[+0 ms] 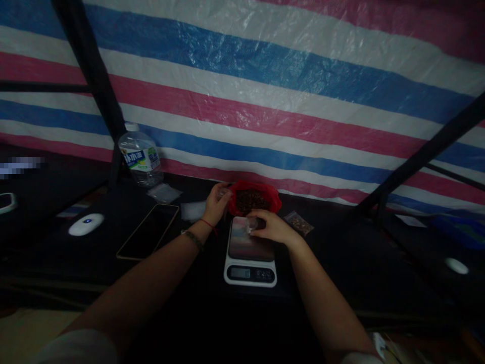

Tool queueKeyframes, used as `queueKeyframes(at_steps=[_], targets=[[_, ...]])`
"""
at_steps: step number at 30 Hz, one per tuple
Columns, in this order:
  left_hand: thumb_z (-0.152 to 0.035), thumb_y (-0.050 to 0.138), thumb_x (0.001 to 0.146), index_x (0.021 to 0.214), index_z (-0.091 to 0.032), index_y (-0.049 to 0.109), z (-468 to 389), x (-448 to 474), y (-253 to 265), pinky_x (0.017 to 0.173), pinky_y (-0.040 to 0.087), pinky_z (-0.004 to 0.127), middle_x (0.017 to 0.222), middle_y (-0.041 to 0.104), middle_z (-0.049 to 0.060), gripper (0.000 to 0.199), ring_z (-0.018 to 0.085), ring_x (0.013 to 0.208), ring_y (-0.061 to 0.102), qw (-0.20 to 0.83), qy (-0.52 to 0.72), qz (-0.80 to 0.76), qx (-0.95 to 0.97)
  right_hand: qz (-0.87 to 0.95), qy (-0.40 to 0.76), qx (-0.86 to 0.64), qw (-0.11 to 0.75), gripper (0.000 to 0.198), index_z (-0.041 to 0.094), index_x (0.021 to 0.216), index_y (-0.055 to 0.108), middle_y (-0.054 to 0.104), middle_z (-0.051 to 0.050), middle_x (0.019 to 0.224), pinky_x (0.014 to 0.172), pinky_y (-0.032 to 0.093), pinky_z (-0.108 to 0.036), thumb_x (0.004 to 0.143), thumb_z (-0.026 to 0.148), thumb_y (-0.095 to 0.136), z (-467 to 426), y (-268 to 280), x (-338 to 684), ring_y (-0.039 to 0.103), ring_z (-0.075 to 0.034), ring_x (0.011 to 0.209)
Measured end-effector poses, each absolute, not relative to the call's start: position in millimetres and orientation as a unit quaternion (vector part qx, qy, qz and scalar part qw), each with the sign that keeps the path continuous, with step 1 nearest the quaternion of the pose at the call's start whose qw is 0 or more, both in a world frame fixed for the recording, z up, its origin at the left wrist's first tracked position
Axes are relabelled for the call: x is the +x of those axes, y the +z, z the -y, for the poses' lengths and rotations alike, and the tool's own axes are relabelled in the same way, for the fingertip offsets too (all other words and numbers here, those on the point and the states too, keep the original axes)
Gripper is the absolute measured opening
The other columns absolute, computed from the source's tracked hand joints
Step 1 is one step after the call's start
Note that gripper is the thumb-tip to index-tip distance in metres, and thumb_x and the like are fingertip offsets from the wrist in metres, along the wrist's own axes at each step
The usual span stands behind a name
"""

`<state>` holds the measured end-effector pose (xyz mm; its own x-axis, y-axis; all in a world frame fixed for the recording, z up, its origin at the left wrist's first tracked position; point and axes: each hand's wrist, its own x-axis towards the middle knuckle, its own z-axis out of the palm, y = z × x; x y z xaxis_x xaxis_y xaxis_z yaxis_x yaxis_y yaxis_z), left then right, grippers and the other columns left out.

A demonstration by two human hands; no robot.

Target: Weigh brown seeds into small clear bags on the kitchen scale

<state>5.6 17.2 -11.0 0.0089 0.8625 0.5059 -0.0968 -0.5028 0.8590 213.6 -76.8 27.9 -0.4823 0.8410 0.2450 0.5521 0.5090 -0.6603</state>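
Observation:
A white kitchen scale (250, 278) with a shiny top plate lies in front of me. Over the back of its plate, my right hand (273, 228) is closed around a small clear cup (251, 225), which looks tilted. Just behind the scale stands a red plastic bag (274, 198) with its mouth spread wide, full of small brown pieces (252, 198). My left hand (215, 205) is at the bag's left side, fingers closed on a clear plastic piece (224, 194) too dim to name exactly. Right of the bag rests a small clear packet (299, 222) of brown pieces.
A phone (148, 231) and a white oval device (86, 224) lie to the left. Clear plastic bags (163, 193) sit near a large plastic bottle (140, 156). Black metal posts (89, 65) and a striped sheet (242, 101) bound the back of the black table.

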Motion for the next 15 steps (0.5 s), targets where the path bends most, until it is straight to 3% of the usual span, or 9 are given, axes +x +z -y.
queueKeyframes(at_steps=[3, 6, 8, 10, 13, 15], targets=[[-0.046, 0.056, 0.079, 0.114, -0.017, 0.05, -19.0, 4.0, -13.4, 0.081, 0.049, 0.03, 0.092, 0.063, 0.005, 0.045, 0.015, 0.083, 0.061, 0.384, 0.608, -0.33, 0.611, 0.808, 0.24, -0.431, 0.323, 0.051, 0.023, 0.121, 0.057, 0.058, -0.008, 0.122, 0.097, 0.042, -0.038, 0.073, 0.03, 0.071, 70.3, 27.4, 218.8, 0.054, -0.022, 0.113], [-0.047, 0.055, 0.079, 0.114, -0.017, 0.05, -18.1, 3.4, -13.2, 0.081, 0.049, 0.03, 0.093, 0.063, 0.005, 0.047, 0.015, 0.084, 0.061, 0.377, 0.593, -0.348, 0.621, 0.787, 0.183, -0.462, 0.366, 0.035, 0.022, 0.118, 0.06, 0.059, -0.009, 0.118, 0.096, 0.043, -0.037, 0.084, 0.028, 0.057, 50.5, 29.4, 226.0, 0.055, -0.019, 0.11], [-0.048, 0.055, 0.078, 0.114, -0.017, 0.05, -17.2, 3.9, -12.3, 0.081, 0.049, 0.029, 0.094, 0.062, 0.005, 0.047, 0.015, 0.085, 0.061, 0.371, 0.587, -0.35, 0.629, 0.798, 0.133, -0.499, 0.311, 0.031, 0.019, 0.113, 0.063, 0.062, -0.01, 0.114, 0.098, 0.041, -0.037, 0.083, 0.023, 0.056, 33.3, 32.6, 227.3, 0.056, -0.02, 0.11], [-0.047, 0.055, 0.078, 0.113, -0.017, 0.051, -16.6, 4.6, -11.7, 0.082, 0.048, 0.029, 0.094, 0.062, 0.005, 0.046, 0.016, 0.085, 0.06, 0.365, 0.584, -0.347, 0.637, 0.814, 0.111, -0.532, 0.204, 0.038, 0.017, 0.115, 0.063, 0.061, -0.011, 0.118, 0.099, 0.04, -0.036, 0.078, 0.022, 0.062, 17.4, 36.0, 223.9, 0.055, -0.022, 0.111], [-0.045, 0.055, 0.078, 0.112, -0.017, 0.051, -16.1, 5.2, -11.4, 0.082, 0.048, 0.029, 0.093, 0.062, 0.005, 0.044, 0.016, 0.085, 0.06, 0.357, 0.577, -0.349, 0.646, 0.827, 0.114, -0.548, 0.057, 0.048, 0.018, 0.117, 0.063, 0.063, -0.012, 0.118, 0.093, 0.044, -0.032, 0.07, 0.025, 0.07, 1.9, 38.9, 213.3, 0.058, -0.025, 0.107], [-0.043, 0.055, 0.079, 0.112, -0.016, 0.051, -15.5, 4.8, -10.9, 0.081, 0.048, 0.029, 0.09, 0.062, 0.005, 0.043, 0.016, 0.084, 0.06, 0.356, 0.572, -0.341, 0.656, 0.829, 0.115, -0.548, 0.007, 0.044, 0.018, 0.113, 0.065, 0.066, -0.011, 0.112, 0.085, 0.046, -0.028, 0.07, 0.025, 0.069, -2.5, 39.4, 206.5, 0.061, -0.025, 0.101]])
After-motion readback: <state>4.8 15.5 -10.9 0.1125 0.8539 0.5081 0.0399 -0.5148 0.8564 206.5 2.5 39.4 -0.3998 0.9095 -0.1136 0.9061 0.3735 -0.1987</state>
